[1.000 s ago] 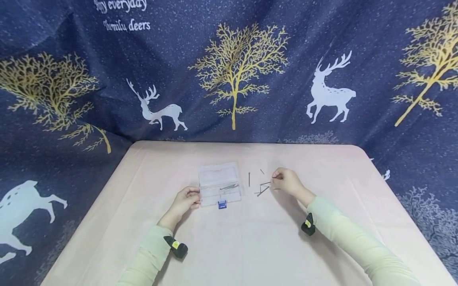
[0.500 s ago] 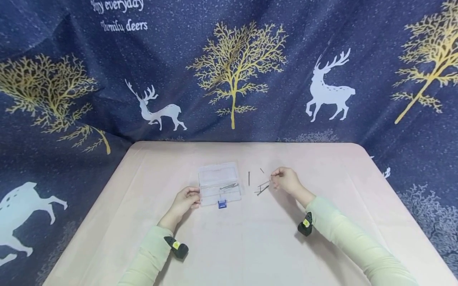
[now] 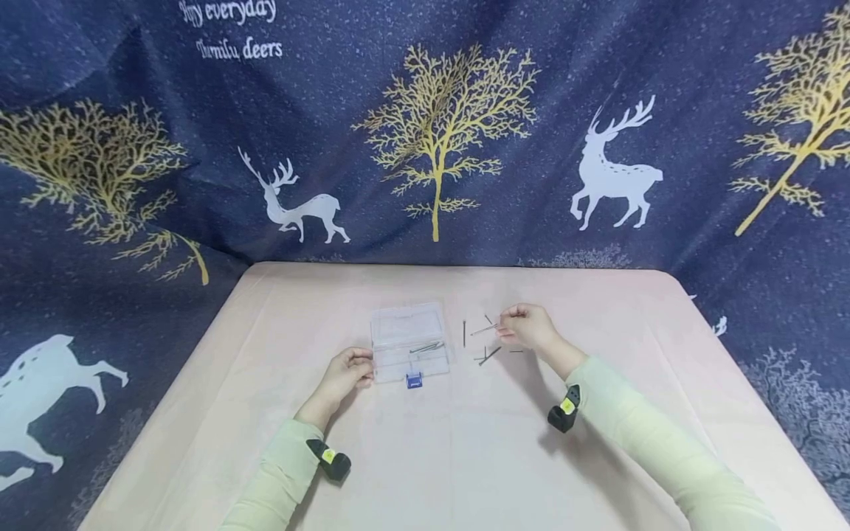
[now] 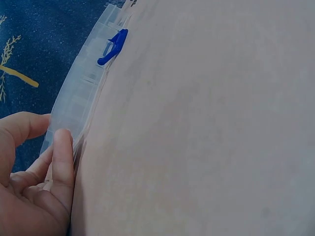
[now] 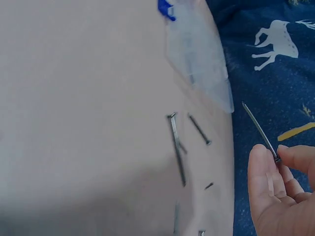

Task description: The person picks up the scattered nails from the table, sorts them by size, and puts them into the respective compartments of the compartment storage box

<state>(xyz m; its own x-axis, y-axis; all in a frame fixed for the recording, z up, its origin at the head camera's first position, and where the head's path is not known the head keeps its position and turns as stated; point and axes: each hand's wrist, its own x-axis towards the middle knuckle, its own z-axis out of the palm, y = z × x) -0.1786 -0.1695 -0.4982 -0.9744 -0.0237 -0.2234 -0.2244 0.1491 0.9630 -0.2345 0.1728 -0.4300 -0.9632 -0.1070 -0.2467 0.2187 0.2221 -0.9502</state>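
A clear plastic box [image 3: 406, 324] with its lid raised lies on the table, and several nails [image 3: 425, 346] rest in its rear compartment. My left hand [image 3: 347, 375] holds the box by its left side, thumb and fingers around the edge in the left wrist view [image 4: 42, 172]. Right of the box, my right hand [image 3: 527, 328] pinches a nail [image 5: 260, 130] at its head between thumb and fingertips. The nail's point faces left toward the box. Below it, loose nails [image 3: 490, 356] lie crossed on the tabletop.
A blue latch [image 3: 415, 380] sticks out at the box's front. One nail [image 3: 464, 333] lies alone between box and right hand; a small one [image 3: 516, 352] lies below that hand. A dark blue cloth [image 3: 425, 147] with deer and trees hangs behind the pink table [image 3: 432, 457].
My right hand has lifted a nail off the loose ones and moved slightly left and away from me. The left hand and the box have stayed put.
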